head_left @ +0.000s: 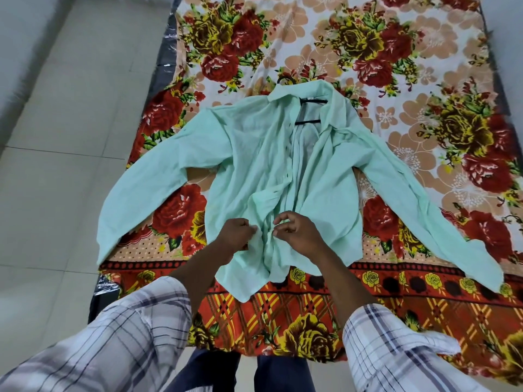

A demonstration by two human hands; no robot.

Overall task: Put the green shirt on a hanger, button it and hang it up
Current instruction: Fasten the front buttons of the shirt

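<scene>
A pale green shirt [249, 165] lies face up on the bed with both sleeves spread wide. A black hanger [310, 111] sits inside it; its bars show at the open collar and its hook pokes out above. The front stands open near the collar and is bunched lower down. My left hand [236, 233] pinches the left front edge near the hem. My right hand [294, 232] pinches the facing edge, a few centimetres from the left. Whether a button is between the fingers is too small to tell.
The shirt rests on a floral bedsheet [396, 66] in red, yellow and peach that covers a low mattress. Grey tiled floor [70, 137] runs along the left. My checked sleeves and dark trousers fill the bottom of the view.
</scene>
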